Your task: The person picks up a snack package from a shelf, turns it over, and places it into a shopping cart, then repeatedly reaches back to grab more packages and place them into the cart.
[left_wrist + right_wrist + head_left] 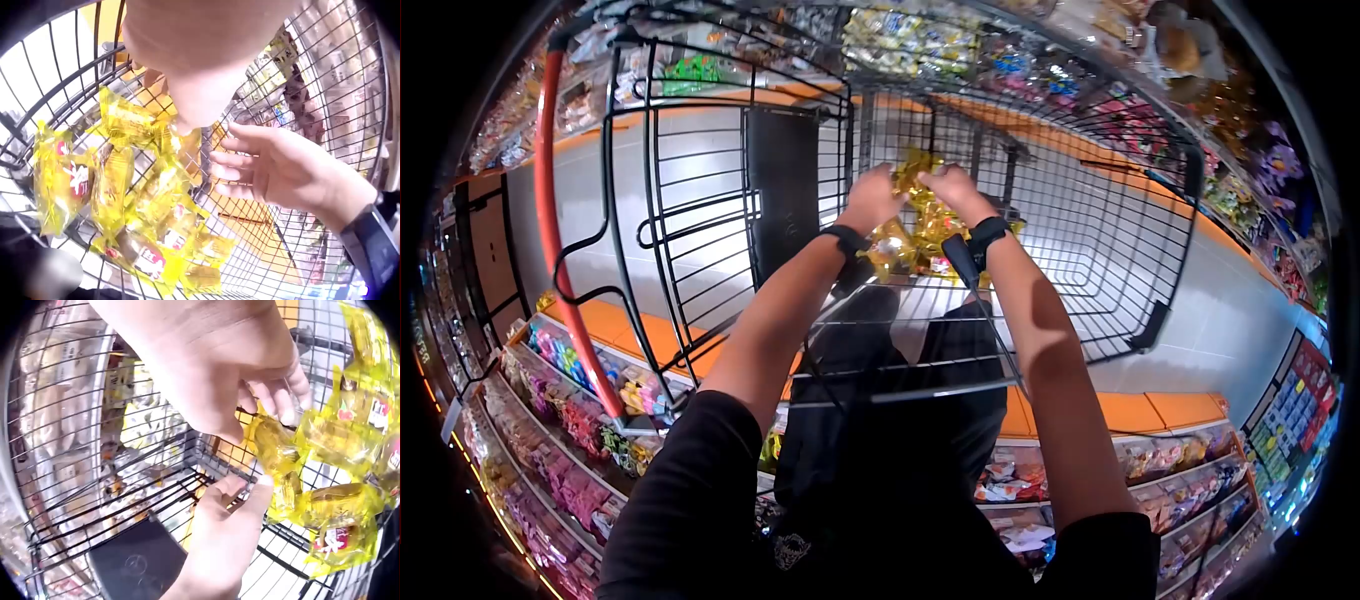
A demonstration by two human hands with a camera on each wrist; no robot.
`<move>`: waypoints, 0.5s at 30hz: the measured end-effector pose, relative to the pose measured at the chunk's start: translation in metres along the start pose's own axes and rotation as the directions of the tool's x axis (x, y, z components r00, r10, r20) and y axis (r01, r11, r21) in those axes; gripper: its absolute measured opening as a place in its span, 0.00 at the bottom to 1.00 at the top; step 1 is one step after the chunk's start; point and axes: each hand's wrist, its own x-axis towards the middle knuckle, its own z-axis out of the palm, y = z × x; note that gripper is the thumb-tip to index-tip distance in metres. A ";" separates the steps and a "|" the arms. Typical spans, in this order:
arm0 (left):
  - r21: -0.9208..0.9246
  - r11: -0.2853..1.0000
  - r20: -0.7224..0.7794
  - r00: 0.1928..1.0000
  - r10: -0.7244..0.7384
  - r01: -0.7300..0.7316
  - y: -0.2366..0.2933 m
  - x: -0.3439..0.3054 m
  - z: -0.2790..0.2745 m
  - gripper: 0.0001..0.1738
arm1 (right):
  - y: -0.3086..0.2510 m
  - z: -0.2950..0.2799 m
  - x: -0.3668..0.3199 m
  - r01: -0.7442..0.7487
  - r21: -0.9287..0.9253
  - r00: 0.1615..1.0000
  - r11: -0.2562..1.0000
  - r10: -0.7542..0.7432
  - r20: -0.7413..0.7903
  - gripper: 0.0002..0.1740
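Several snack packets in clear yellow wrappers (935, 225) lie clustered inside a black wire shopping cart (1090, 200), below both hands. My left hand (873, 200) is at the near end of the cluster; its thumb and fingers pinch the end of one yellow packet (286, 494). Beside it, my right hand (281, 165) has its fingers loosely extended, fingertips right at the edge of another packet (272, 440). Red-and-white labels show on some wrappers (153, 259). A dark band circles each wrist, partly seen in the head view.
A red handle bar (565, 240) runs down the cart's left end, with a black panel (785, 200) inside the basket. A dark handled stick (962, 262) leans by the right wrist. Shelves of packaged goods (560, 420) line both sides of the tiled aisle.
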 end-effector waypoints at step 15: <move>-0.881 0.432 -0.292 0.941 -0.171 -0.195 0.029 -0.025 -0.056 0.24 | -0.050 -0.006 -0.072 -0.179 0.916 0.976 0.358 -0.053 0.211 0.17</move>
